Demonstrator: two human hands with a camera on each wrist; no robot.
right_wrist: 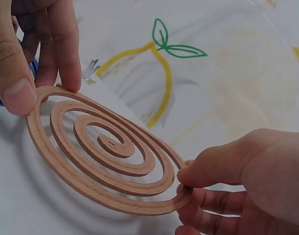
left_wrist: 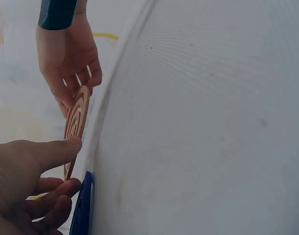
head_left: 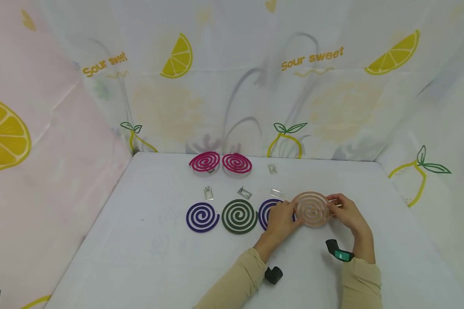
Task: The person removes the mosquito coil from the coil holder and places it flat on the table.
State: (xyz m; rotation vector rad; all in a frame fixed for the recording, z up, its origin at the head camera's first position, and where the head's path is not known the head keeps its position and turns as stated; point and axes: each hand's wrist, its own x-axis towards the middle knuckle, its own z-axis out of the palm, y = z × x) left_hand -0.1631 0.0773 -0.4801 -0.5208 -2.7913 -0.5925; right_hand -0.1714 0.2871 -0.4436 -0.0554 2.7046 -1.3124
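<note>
A tan mosquito coil [head_left: 311, 209] is held slightly above the white table between both hands. My left hand [head_left: 280, 219] pinches its left edge between thumb and fingers. At the opposite edge, my right hand [head_left: 348, 213] pinches the rim, thumb on top in the right wrist view. The coil [right_wrist: 115, 202] is tilted there, its spiral whole with gaps between the rings. Beneath my left hand lies a dark blue coil [head_left: 264, 211], partly hidden. A green coil [head_left: 239, 217] and another dark blue coil [head_left: 202, 217] lie flat to its left.
Behind the row lie small metal coil stands, among them a left one [head_left: 208, 193], a middle one [head_left: 245, 192], a right one [head_left: 277, 193] and a farther one [head_left: 272, 168]. Two pink coils [head_left: 205, 161] sit near the back edge, tilted. Printed cloth walls surround the table.
</note>
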